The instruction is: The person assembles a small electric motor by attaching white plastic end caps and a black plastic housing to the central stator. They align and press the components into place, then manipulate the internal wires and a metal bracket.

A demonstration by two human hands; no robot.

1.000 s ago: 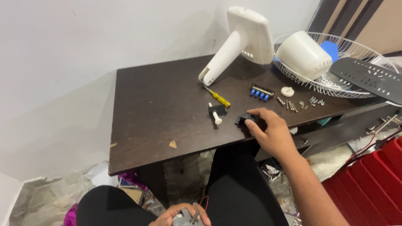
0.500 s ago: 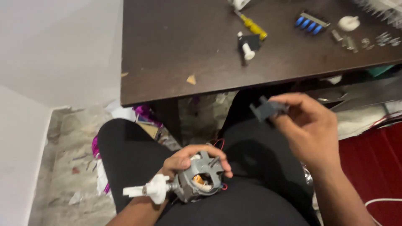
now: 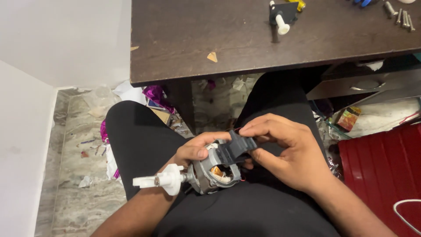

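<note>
A grey electric motor (image 3: 209,173) with copper windings and a white plastic piece on its shaft (image 3: 163,180) rests in my lap. My left hand (image 3: 196,149) grips the motor body from the left. My right hand (image 3: 283,151) holds a dark grey plastic part (image 3: 235,148) against the top of the motor, pinched between thumb and fingers. Thin red wires show just under the motor.
A dark wooden table (image 3: 197,39) stands ahead, its front edge above my knees. On it lie a black bracket with a white knob (image 3: 281,16), several screws (image 3: 399,14) and a small wood chip (image 3: 212,56). Scraps litter the marble floor (image 3: 79,145); a red case (image 3: 381,162) sits at the right.
My right hand picked the dark part off the table, carried it down to my lap and now presses it onto the motor. The view tilted down.
</note>
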